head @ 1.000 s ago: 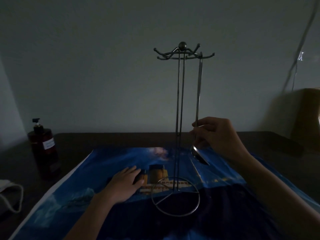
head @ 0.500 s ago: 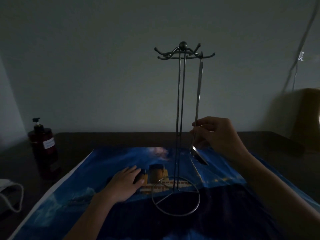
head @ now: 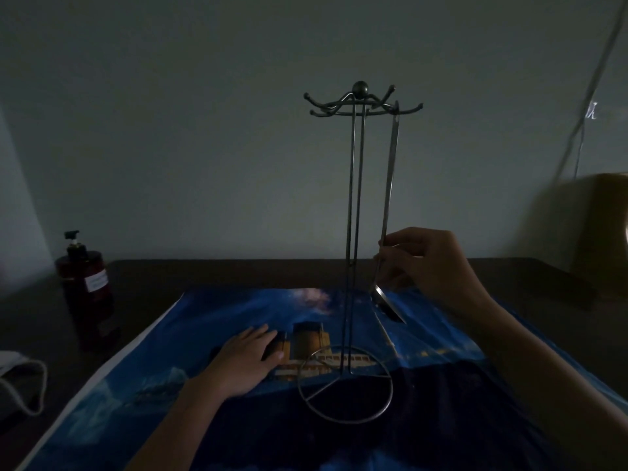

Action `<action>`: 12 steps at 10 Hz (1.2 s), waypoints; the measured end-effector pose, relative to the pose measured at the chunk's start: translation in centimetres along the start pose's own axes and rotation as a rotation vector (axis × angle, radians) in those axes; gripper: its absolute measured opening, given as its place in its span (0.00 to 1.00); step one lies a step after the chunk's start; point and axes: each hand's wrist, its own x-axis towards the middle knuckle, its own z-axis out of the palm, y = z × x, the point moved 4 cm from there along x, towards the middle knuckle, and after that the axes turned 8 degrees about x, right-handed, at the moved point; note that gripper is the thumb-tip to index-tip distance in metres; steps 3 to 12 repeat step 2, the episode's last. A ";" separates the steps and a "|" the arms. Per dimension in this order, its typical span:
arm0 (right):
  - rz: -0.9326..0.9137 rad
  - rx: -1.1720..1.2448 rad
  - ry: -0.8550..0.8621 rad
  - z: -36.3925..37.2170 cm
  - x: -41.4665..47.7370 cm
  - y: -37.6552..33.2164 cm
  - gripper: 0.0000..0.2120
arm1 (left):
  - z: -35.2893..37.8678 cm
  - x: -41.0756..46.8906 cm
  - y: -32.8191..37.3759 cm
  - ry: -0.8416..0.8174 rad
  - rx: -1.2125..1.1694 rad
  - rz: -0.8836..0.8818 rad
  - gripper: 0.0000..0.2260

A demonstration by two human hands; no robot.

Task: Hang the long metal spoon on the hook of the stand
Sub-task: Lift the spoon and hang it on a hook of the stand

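Two hands at work: the right hand pinches the long spoon low, its top at a hook of the stand; the left hand lies spread flat. Letting go early could drop it.

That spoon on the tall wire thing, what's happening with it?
A person is hanging a long metal spoon on a tall wire stand. The spoon's top end is up at one of the hooks at the top, and the right hand is pinching the handle low down, just above the bowl. The left hand rests flat on the blue poster beside the stand's ring base.
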 end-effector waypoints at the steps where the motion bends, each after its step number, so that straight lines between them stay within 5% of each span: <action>1: -0.009 -0.015 -0.007 -0.3 0.1 0.1 0.05 | 0.1 0.2 -0.1 -0.010 -0.022 -0.010 0.28; 12: -0.038 -0.062 -0.004 -0.6 -0.1 -0.5 0.05 | 0.0 0.1 0.0 0.004 -0.030 -0.004 0.28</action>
